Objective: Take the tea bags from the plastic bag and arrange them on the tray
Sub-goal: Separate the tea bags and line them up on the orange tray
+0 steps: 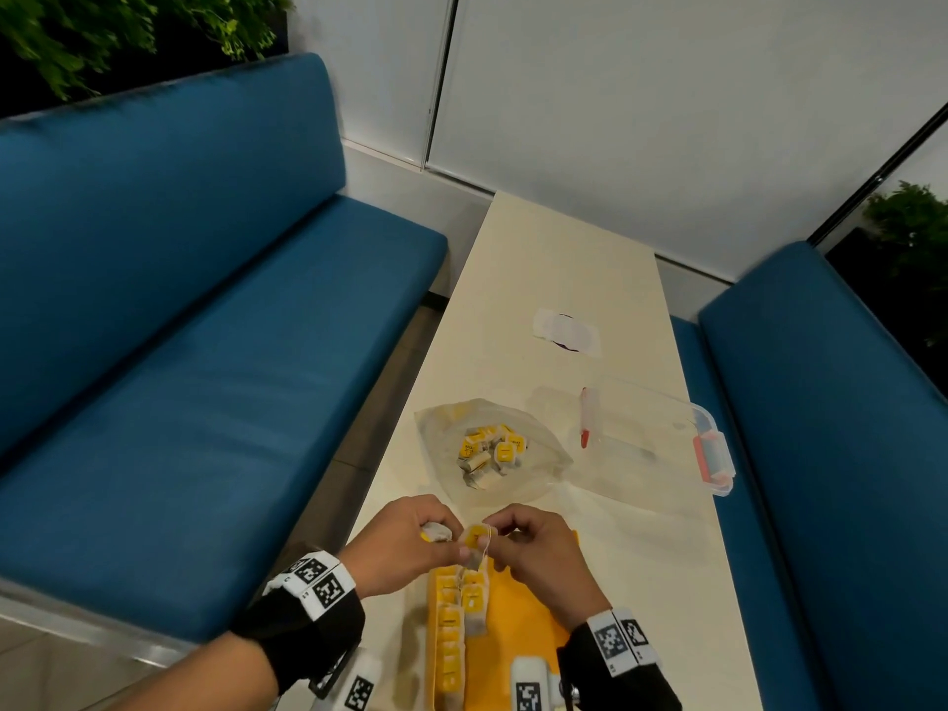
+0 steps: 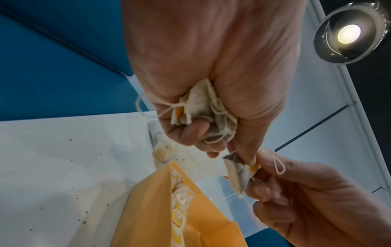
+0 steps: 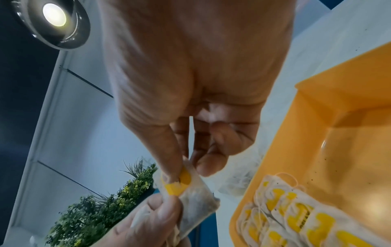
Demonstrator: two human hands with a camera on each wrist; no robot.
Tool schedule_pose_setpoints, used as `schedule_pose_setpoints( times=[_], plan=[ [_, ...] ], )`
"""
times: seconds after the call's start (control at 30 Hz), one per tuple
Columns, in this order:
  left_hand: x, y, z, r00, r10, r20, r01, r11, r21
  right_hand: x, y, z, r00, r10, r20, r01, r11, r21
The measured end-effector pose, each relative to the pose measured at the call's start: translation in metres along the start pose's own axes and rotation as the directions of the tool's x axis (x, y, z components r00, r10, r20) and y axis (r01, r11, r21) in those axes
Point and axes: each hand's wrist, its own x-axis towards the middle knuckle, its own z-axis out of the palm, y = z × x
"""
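Mid-transfer above the yellow tray (image 1: 523, 623): left hand (image 1: 405, 543) clutches spare tea bags (image 2: 203, 108), both hands pinch one tea bag (image 1: 474, 543) with right hand (image 1: 538, 549); next likely needs freeing its string, laying it beside the row (image 1: 451, 633); plastic bag (image 1: 492, 449) beyond.

Café booth: blue benches (image 1: 205, 310), table (image 1: 564, 279)

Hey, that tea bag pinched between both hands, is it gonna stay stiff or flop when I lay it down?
Likely floppy: the tea bag sags between the right hand and left hand. Probably very light, since fingertips alone hold it. Its loose string may snag on the tea bags already in the tray.
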Motion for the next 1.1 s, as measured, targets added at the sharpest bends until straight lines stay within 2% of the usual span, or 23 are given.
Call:
schedule_pose_setpoints(
  times=[0.3, 0.43, 0.6, 0.87, 1.1],
  plan=[
    [0.0, 0.001, 0.001, 0.999, -0.049, 0.016, 0.05, 0.998, -0.044, 0.002, 0.004, 0.003, 0.999, 0.035, -0.024, -0.033, 0.997, 0.071],
    [0.0, -0.009, 0.0, 0.996, -0.094, -0.012, 0.094, 0.996, -0.004, 0.0, 0.012, -0.003, 0.998, 0.053, -0.03, -0.052, 0.999, 0.016],
    [-0.002, -0.024, 0.003, 0.99, -0.14, -0.029, 0.142, 0.988, 0.059, -0.005, 0.041, -0.009, 0.981, 0.188, 0.05, -0.182, 0.978, -0.105],
    [-0.005, -0.034, 0.01, 0.988, -0.157, -0.001, 0.155, 0.978, 0.139, -0.016, 0.081, 0.001, 0.905, 0.404, 0.134, -0.347, 0.881, -0.321],
    [-0.007, -0.039, 0.014, 0.99, -0.142, -0.024, 0.143, 0.984, 0.106, -0.013, 0.086, 0.019, 0.888, 0.452, 0.085, -0.411, 0.863, -0.295]
  ],
)
